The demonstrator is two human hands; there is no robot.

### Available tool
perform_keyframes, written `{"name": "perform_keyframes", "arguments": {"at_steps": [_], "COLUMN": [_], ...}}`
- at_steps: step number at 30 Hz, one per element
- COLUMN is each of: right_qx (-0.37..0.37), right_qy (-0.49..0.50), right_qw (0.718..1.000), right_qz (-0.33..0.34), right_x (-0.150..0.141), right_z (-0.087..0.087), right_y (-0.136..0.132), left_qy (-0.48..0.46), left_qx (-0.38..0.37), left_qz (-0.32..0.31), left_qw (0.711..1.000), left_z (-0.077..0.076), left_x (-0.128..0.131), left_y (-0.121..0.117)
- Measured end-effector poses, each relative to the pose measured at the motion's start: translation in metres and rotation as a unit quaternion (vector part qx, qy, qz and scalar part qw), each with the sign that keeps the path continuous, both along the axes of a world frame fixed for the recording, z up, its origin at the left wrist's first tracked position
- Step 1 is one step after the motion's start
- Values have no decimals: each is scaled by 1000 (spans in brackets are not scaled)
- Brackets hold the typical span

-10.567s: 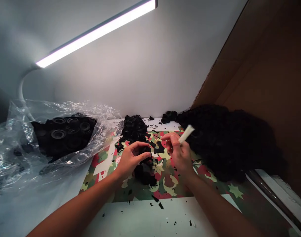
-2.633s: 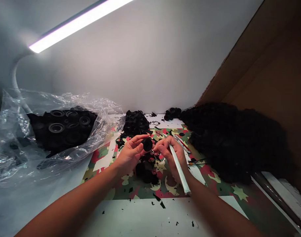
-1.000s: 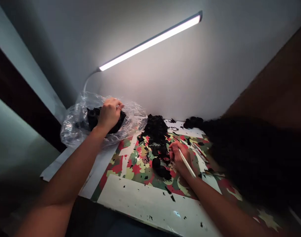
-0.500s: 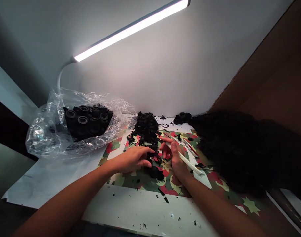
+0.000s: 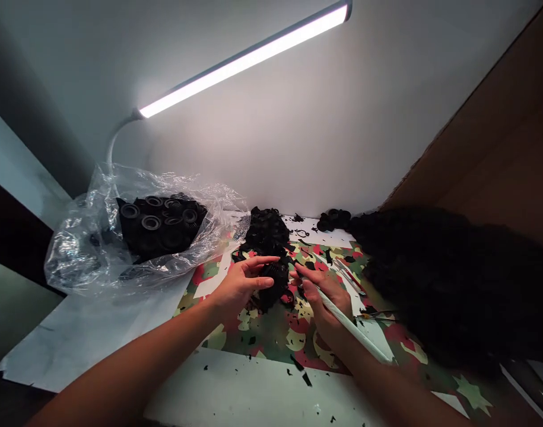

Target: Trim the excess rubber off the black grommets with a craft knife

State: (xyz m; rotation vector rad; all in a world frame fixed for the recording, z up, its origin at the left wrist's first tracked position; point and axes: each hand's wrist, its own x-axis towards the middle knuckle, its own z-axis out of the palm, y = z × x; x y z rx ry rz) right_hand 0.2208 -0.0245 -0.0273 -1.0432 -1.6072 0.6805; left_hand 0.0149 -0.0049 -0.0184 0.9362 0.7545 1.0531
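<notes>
One white tool (image 5: 358, 332) is gripped in the right hand (image 5: 336, 298) — whether the left hand (image 5: 239, 287) grips black parts (image 5: 275, 283) is unclear.

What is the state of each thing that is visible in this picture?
Lamp: switched on
Plastic bag: open, crumpled, black rings inside
Left hand: curved at black part, grip unclear
Right hand: closed around white tool
Patterned sheet: strewn with black scraps
Dark heap: piled up

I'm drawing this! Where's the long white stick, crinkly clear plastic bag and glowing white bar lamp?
Long white stick (image 5: 353, 326), head view: middle of shaft.
Crinkly clear plastic bag (image 5: 73, 246), head view: crumpled outer wall.
Glowing white bar lamp (image 5: 244, 63), head view: lit middle.
</notes>
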Motion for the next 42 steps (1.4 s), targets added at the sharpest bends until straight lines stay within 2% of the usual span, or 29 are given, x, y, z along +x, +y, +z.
{"name": "perform_keyframes", "arguments": {"at_steps": [4, 10, 16, 21, 25, 27, 31, 38, 42], "right_qx": [11, 49, 45, 44, 53, 76, 167, 206, 212], "right_qy": [11, 4, -32, -69, -91, -103, -123, -162, -183], "right_qw": [1000, 998, 998, 994, 992, 990, 975, 961, 959], "right_qz": [-20, 30, 43, 76, 64, 65, 77, 93, 47], "right_x": [-2, -4, -1, -6, -7, -6, -2, -2, -5], "right_z": [-8, -9, -10, 2, 5, 1, -9, -10, -6], "right_y": [-7, -8, -2, -5, -5, -2, 7, 7, 6], "left_qy": [8, 157, 144, 250, 295, 305, 322, 299, 274], "left_qx": [-18, 66, 71, 166, 190, 200, 220, 195, 102], "left_qz": [-53, -12, -9, 30, 39, 43, 49, 59, 60], "left_qw": [998, 985, 987, 954, 936, 930, 920, 932, 954], "left_z": [0, -5, -13, -13, -8, -6, -2, 0, -1], "left_x": [5, 10, 9, 6, 5, 6, 10, 12, 13], "left_y": [-6, -9, -5, -5, -6, -7, -11, -15, -13]}}
